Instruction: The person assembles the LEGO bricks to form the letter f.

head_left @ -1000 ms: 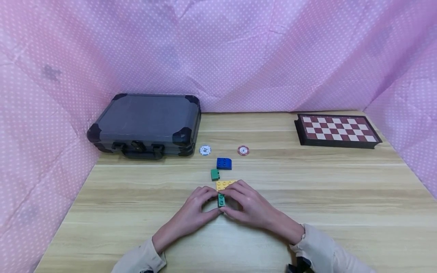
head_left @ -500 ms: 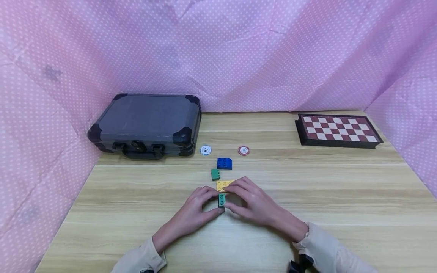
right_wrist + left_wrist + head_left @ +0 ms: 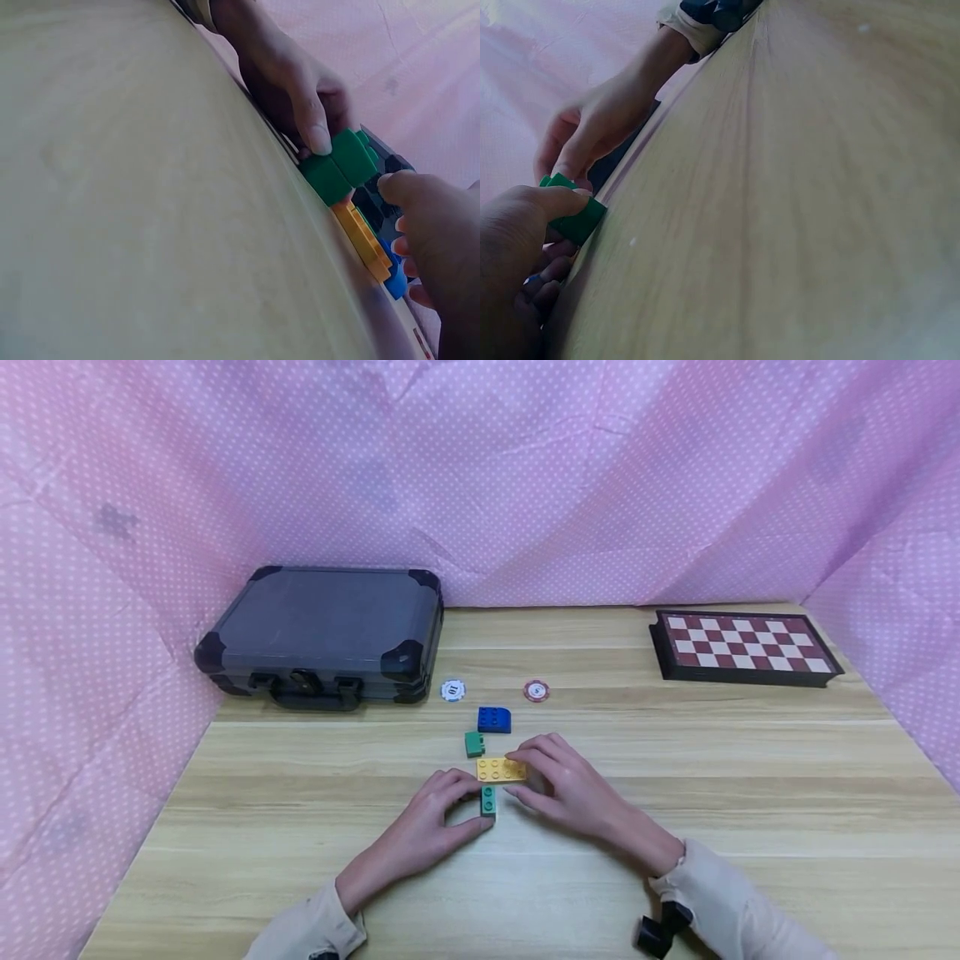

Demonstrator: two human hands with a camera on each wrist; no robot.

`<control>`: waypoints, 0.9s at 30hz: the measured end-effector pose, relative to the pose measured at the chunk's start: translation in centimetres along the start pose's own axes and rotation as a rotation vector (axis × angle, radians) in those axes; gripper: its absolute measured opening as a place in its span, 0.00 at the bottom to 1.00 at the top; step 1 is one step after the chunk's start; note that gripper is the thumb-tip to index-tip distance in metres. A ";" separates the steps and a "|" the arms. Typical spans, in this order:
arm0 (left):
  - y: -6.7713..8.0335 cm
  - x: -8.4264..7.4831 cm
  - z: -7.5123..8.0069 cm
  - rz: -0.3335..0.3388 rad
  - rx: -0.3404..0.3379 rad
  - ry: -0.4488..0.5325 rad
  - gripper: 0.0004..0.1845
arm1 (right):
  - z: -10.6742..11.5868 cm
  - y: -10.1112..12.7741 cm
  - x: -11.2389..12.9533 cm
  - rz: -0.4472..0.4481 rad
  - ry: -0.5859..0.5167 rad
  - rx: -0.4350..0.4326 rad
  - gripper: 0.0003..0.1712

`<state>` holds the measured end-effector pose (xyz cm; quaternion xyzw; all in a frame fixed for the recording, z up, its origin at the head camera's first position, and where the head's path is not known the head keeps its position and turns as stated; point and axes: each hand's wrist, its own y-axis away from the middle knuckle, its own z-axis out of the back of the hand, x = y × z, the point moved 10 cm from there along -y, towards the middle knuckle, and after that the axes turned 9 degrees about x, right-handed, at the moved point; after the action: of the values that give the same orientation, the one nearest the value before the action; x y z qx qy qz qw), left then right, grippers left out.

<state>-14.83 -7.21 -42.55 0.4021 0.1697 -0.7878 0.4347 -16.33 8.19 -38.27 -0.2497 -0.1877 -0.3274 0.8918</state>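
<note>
In the head view my left hand (image 3: pixel 427 818) pinches a green toy brick stack (image 3: pixel 488 802) between thumb and fingers. The right wrist view shows it as two green bricks (image 3: pixel 337 169), one on the other, standing on the table. A flat yellow brick (image 3: pixel 500 770) with studs lies just behind it. My right hand (image 3: pixel 570 785) is at the yellow brick's right end, thumb and index finger apart on either side; whether they touch it I cannot tell. Farther back lie a small green brick (image 3: pixel 474 744) on its side and a blue brick (image 3: pixel 493 720) with a rounded corner.
A white poker chip (image 3: pixel 453 691) and a red poker chip (image 3: pixel 536 691) lie behind the bricks. A grey case (image 3: pixel 322 618) with black corners stands at the back left. At the back right is a checkered board (image 3: pixel 746 643). Pink dotted cloth (image 3: pixel 525 485) surrounds the wooden table (image 3: pixel 300 777).
My right hand has let go of the green stack and moved right and back to the yellow brick's right end, uncovering that brick. My left hand stays on the stack.
</note>
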 end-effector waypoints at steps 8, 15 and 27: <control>0.0 0.1 0.0 0.008 0.007 0.007 0.23 | -0.6 -0.3 -1.2 -0.066 0.047 0.057 0.26; 0.0 0.1 -0.1 0.007 0.014 0.007 0.24 | -0.9 -0.4 -1.4 -0.078 0.074 0.087 0.26; 0.0 0.2 0.0 0.006 0.012 0.014 0.23 | -1.1 -0.6 -1.4 -0.063 0.108 0.093 0.25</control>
<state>-14.85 -7.31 -42.71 0.4108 0.1670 -0.7847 0.4332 -17.53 7.81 -39.68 -0.1839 -0.1622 -0.3590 0.9006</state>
